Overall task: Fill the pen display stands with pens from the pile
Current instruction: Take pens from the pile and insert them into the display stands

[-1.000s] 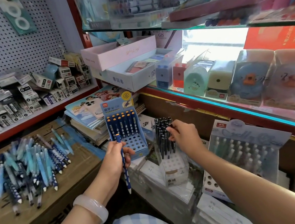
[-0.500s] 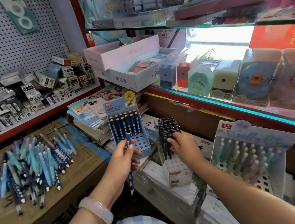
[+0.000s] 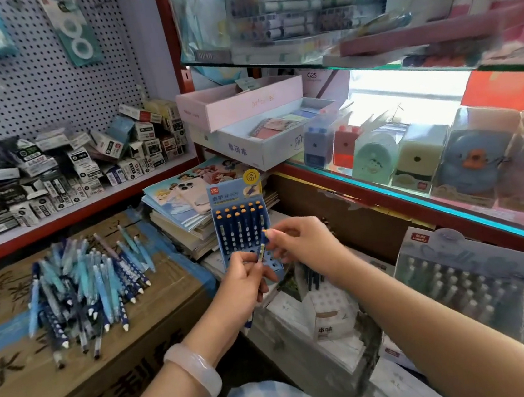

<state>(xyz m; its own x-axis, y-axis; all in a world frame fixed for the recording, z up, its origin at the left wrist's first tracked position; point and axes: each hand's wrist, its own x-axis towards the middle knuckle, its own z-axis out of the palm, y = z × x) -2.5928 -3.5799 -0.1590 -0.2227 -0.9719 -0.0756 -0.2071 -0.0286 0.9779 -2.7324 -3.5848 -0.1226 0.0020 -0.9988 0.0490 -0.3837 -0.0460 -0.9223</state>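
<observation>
As our right hand (image 3: 305,247) leaves the black-pen stand it touched 1 second ago, it meets our left hand (image 3: 247,284) in front of the blue pen display stand (image 3: 241,233). Both now share 1 navy dotted pen (image 3: 262,252): the left fingers (image 3: 243,264) curl round its lower barrel, the right fingers (image 3: 273,234) pinch its upper end, and its tip pokes out below the left palm. We judge the pen is being steadied for a slot, a step that 1 hand alone had not finished.

Only the back rows of the stand hold orange-capped navy pens; the front holes, half hidden behind our hands, look open, so most of the filling remains. On the taped cardboard carton (image 3: 88,374) serving as our worktop at left, the pile of pens (image 3: 81,290) lies loose, blue and navy mixed, well apart from the stand. At right, the grey-blue pen display stand (image 3: 468,276) leans below the lit glass shelf (image 3: 418,203).
</observation>
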